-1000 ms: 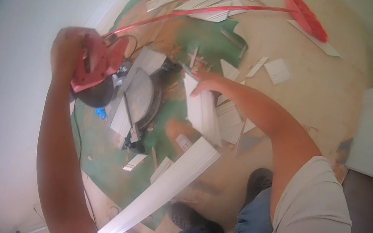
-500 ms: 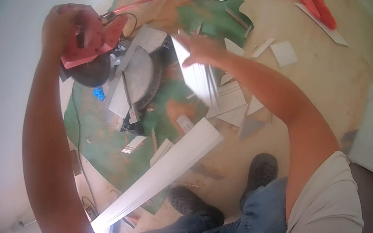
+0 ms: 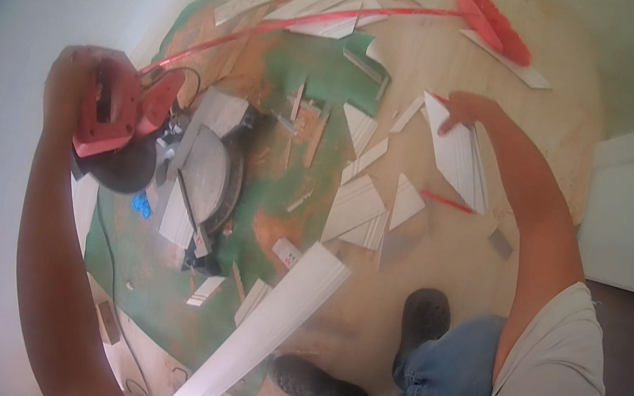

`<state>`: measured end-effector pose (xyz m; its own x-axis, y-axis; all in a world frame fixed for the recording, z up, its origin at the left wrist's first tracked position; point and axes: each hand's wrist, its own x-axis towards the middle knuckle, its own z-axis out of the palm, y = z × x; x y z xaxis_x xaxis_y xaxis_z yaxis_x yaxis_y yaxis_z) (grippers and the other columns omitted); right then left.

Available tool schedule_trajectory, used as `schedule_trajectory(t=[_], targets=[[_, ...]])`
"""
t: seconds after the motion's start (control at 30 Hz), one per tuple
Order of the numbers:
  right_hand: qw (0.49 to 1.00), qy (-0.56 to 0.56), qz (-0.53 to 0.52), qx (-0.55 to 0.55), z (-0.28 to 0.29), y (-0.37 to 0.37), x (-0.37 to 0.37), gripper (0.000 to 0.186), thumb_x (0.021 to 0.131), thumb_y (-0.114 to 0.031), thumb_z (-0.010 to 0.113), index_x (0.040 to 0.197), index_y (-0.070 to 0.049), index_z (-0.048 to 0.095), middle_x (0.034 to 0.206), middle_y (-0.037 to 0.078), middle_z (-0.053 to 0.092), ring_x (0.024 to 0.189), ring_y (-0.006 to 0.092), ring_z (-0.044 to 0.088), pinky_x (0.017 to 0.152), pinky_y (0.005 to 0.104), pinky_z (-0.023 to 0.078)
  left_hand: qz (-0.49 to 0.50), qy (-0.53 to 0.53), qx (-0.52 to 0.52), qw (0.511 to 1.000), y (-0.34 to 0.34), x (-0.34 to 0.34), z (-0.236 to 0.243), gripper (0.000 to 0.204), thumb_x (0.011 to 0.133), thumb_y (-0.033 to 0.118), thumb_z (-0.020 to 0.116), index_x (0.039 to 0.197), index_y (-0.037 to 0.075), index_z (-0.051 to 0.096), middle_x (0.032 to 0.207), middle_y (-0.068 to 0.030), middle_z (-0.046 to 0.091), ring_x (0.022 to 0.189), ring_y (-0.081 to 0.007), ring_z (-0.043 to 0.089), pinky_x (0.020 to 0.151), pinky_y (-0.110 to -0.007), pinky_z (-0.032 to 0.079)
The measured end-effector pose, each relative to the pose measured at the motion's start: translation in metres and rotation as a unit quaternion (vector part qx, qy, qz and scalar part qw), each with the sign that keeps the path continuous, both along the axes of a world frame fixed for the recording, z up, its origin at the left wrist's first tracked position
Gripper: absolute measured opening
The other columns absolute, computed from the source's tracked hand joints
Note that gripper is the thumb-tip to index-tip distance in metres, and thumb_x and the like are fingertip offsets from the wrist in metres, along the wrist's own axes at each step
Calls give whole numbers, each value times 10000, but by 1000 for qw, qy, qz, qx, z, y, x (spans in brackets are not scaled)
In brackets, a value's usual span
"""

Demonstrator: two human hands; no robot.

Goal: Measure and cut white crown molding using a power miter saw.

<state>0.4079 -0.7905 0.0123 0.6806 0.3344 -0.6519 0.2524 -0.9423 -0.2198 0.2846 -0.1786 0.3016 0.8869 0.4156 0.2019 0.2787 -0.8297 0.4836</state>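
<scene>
At the left, my left hand (image 3: 68, 82) is wrapped round the handle of a red miter saw (image 3: 116, 124), whose head is raised. The dark blade shows below the red housing, beside the round grey saw table (image 3: 207, 177). A strip of white molding lies along the saw's fence. My right hand (image 3: 468, 110) is held out to the right, away from the saw, its fingers closed on the upper end of a white molding offcut (image 3: 456, 155) with an angled end. That piece hangs just over or touches the floor; I cannot tell which.
A long white molding (image 3: 259, 332) slants from the lower edge toward the saw. Several white offcuts (image 3: 356, 205) lie about the floor and a green sheet (image 3: 289, 66) dusted brown. A red broom (image 3: 491, 25) stretches across the back. A cable (image 3: 110, 263) runs at the left.
My right hand has carried the offcut away from the saw to the right. My left hand stays on the saw handle. The whole view has shifted somewhat.
</scene>
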Motion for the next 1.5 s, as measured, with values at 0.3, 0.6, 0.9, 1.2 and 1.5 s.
schedule_trajectory(t=[0.3, 0.6, 0.9, 1.2, 1.5], targets=[[980, 104, -80, 151, -14, -46, 17, 585, 558, -256, 915, 1055, -20, 718, 1008, 149, 733, 931, 294, 701, 853, 404, 521, 15, 14, -42, 999, -21, 8, 11, 286, 915, 254, 552, 1077, 32, 633, 940, -107, 651, 795, -206, 631, 730, -340, 520], [995, -82, -26, -55, 4, 14, 40, 508, 616, -254, 855, 1038, -9, 717, 1037, 197, 709, 989, 339, 677, 861, 428, 517, 30, 25, -30, 999, -32, 1, 15, 274, 924, 240, 550, 1083, 30, 628, 920, -92, 635, 771, -198, 615, 700, -328, 515], [733, -89, -385, 554, -57, 140, 132, 323, 798, -213, 674, 990, 45, 644, 943, 162, 703, 825, 268, 704, 656, 367, 555, 66, 19, -12, 998, -38, 12, 12, 377, 949, 256, 624, 1233, 13, 582, 855, -78, 666, 608, -109, 610, 532, -256, 520], [609, 71, -632, 473, -71, 254, 179, 386, 823, -157, 669, 1123, 54, 548, 1042, 177, 649, 859, 289, 678, 612, 409, 575, 94, 34, -24, 995, -46, 19, 17, 410, 958, 258, 612, 1277, 8, 553, 894, -72, 672, 642, -105, 618, 546, -244, 517], [804, -165, -481, 308, -133, 223, 259, 357, 916, -280, 562, 1104, 7, 662, 851, 155, 706, 924, 345, 701, 735, 464, 568, 94, 39, -56, 993, -52, 28, 16, 460, 962, 284, 609, 1316, 5, 521, 946, -68, 674, 692, -103, 625, 583, -231, 516]])
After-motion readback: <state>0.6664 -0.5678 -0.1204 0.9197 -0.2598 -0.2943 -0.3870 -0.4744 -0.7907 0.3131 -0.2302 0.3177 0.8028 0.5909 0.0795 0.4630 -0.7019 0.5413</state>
